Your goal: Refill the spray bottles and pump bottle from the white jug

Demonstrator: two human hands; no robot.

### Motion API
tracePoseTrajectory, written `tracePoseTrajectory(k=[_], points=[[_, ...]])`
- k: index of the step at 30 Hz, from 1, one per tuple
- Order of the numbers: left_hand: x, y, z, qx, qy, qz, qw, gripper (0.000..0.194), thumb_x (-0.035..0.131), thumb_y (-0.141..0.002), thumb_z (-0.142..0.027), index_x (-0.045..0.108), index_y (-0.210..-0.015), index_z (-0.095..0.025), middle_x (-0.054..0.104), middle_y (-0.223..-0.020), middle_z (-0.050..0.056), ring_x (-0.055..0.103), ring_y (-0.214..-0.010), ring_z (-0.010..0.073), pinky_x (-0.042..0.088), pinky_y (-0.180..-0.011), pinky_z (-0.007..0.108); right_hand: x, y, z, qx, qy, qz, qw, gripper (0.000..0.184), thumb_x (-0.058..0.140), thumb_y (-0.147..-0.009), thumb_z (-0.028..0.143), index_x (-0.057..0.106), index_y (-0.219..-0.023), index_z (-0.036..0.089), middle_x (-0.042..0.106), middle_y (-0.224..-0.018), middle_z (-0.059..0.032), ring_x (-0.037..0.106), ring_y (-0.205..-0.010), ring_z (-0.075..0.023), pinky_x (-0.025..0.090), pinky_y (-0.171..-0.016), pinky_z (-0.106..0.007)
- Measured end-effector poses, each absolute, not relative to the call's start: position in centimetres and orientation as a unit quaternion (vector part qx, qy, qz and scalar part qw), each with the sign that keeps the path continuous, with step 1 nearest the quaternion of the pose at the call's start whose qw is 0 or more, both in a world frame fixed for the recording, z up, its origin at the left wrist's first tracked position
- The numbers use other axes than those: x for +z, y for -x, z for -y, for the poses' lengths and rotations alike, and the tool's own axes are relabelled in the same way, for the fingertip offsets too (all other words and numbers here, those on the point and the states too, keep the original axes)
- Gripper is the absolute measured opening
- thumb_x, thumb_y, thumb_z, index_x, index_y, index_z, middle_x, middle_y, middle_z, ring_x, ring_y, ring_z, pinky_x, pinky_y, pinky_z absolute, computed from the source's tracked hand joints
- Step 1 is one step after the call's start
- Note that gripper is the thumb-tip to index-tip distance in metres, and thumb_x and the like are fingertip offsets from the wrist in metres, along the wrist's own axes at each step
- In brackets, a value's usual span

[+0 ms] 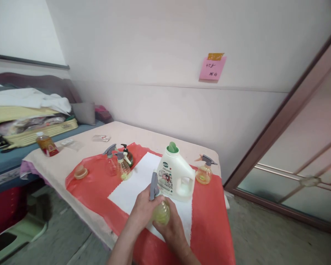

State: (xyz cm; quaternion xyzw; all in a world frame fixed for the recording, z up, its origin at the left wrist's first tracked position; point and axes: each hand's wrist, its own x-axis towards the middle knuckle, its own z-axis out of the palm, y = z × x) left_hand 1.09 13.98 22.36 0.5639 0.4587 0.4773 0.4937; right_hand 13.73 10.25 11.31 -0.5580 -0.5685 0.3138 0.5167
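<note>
Near the table's front edge I hold a spray bottle (162,212) with a grey trigger head and pale yellow-green liquid inside. My left hand (146,206) is closed round its neck, just under the trigger head. From the right, my right hand (172,224) wraps the bottle's body. Right behind the bottle stands a big white jug (174,173) with a printed label, a side handle and a green piece in its mouth. Under the jug lies a white cloth (127,195) on a red sheet (209,221).
Another spray bottle (204,173) with yellow liquid stands right of the jug. To the left are a clear pink spray bottle (111,166), a ribbed spray bottle (123,168) and a dark pump bottle (129,156). A round lid-like piece (81,172) and an amber bottle (46,144) lie farther left.
</note>
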Motion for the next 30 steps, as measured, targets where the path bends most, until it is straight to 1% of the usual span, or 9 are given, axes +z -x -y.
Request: tracePoseTrajectory(k=[5, 8, 11, 13, 15, 18, 22, 26, 30], points=[[24.4, -0.2, -13.6, 0.488, -0.517, -0.374, 0.596, 0.02, 0.075, -0.07, -0.031, 0.073, -0.086, -0.018, 0.069, -0.084, 0.007, 0.061, -0.087, 0.0252, 0.044, -0.082, 0.033, 13.9, -15.8, -8.5, 0.251, 0.575, 0.6, 0.496, 0.073, 0.068, -0.065, 0.024, 0.039, -0.132, 0.024, 0.053, -0.128, -0.0083, 0.05, -0.121, -0.0278, 0.04, -0.104, -0.044], [24.8, 0.2, -13.3, 0.483, -0.521, -0.358, 0.606, 0.028, 0.073, -0.073, -0.034, 0.073, -0.095, -0.018, 0.07, -0.096, 0.01, 0.06, -0.102, 0.0289, 0.04, -0.094, 0.039, 15.2, -17.1, -8.1, 0.222, 0.57, 0.623, 0.487, 0.07, 0.07, -0.065, 0.028, 0.041, -0.128, 0.025, 0.054, -0.125, -0.0085, 0.052, -0.115, -0.0286, 0.042, -0.1, -0.044], [24.4, 0.3, -13.2, 0.493, -0.509, -0.345, 0.615, 0.028, 0.074, -0.073, -0.034, 0.073, -0.095, -0.018, 0.07, -0.101, 0.01, 0.06, -0.106, 0.0289, 0.037, -0.098, 0.04, 16.1, -18.4, -8.2, 0.227, 0.54, 0.655, 0.478, 0.068, 0.069, -0.064, 0.024, 0.044, -0.127, 0.028, 0.056, -0.125, -0.007, 0.053, -0.115, -0.0278, 0.044, -0.099, -0.043], [24.2, 0.1, -13.1, 0.497, -0.491, -0.323, 0.638, 0.028, 0.075, -0.072, -0.034, 0.072, -0.094, -0.018, 0.071, -0.101, 0.011, 0.061, -0.104, 0.0287, 0.037, -0.097, 0.04, 16.5, -19.2, -8.6, 0.288, 0.517, 0.645, 0.484, 0.071, 0.071, -0.061, 0.024, 0.046, -0.127, 0.029, 0.057, -0.127, -0.0069, 0.054, -0.117, -0.0292, 0.043, -0.099, -0.044], [24.2, -0.3, -12.9, 0.498, -0.462, -0.286, 0.676, 0.029, 0.076, -0.07, -0.034, 0.072, -0.094, -0.018, 0.071, -0.1, 0.012, 0.061, -0.105, 0.0296, 0.039, -0.096, 0.04, 17.0, -19.6, -8.9, 0.408, 0.482, 0.608, 0.482, 0.074, 0.076, -0.055, 0.03, 0.05, -0.125, 0.027, 0.06, -0.124, -0.0082, 0.056, -0.114, -0.0315, 0.045, -0.096, -0.044], [24.4, -1.0, -12.7, 0.51, -0.397, -0.252, 0.72, 0.032, 0.078, -0.068, -0.036, 0.071, -0.093, -0.018, 0.071, -0.098, 0.013, 0.062, -0.103, 0.0317, 0.042, -0.093, 0.042, 18.2, -19.4, -9.0, 0.591, 0.402, 0.493, 0.495, 0.076, 0.08, -0.049, 0.045, 0.053, -0.118, 0.026, 0.067, -0.109, -0.0078, 0.063, -0.097, -0.0303, 0.048, -0.082, -0.042], [24.8, -1.2, -12.9, 0.542, -0.35, -0.279, 0.712, 0.031, 0.08, -0.066, -0.034, 0.071, -0.09, -0.018, 0.071, -0.094, 0.012, 0.064, -0.1, 0.0315, 0.045, -0.09, 0.042, 19.8, -18.6, -8.9, 0.674, 0.325, 0.409, 0.522, 0.058, 0.077, -0.054, 0.049, 0.053, -0.1, 0.025, 0.066, -0.088, -0.002, 0.061, -0.076, -0.0218, 0.045, -0.068, -0.033], [24.5, -1.1, -13.1, 0.548, -0.361, -0.324, 0.681, 0.033, 0.083, -0.062, -0.032, 0.072, -0.089, -0.017, 0.071, -0.09, 0.011, 0.065, -0.098, 0.031, 0.046, -0.088, 0.04, 20.1, -18.9, -8.7, 0.575, 0.406, 0.505, 0.499, 0.057, 0.076, -0.054, 0.038, 0.05, -0.103, 0.026, 0.064, -0.086, 0.0011, 0.057, -0.07, -0.0176, 0.044, -0.063, -0.029], [23.9, -1.3, -13.0, 0.537, -0.387, -0.345, 0.666, 0.031, 0.08, -0.066, -0.033, 0.071, -0.091, -0.018, 0.071, -0.091, 0.01, 0.065, -0.097, 0.0297, 0.045, -0.088, 0.039, 19.8, -19.5, -8.2, 0.371, 0.512, 0.579, 0.515, 0.063, 0.071, -0.051, 0.02, 0.05, -0.11, 0.029, 0.064, -0.1, -0.0013, 0.061, -0.085, -0.0224, 0.049, -0.074, -0.032]])
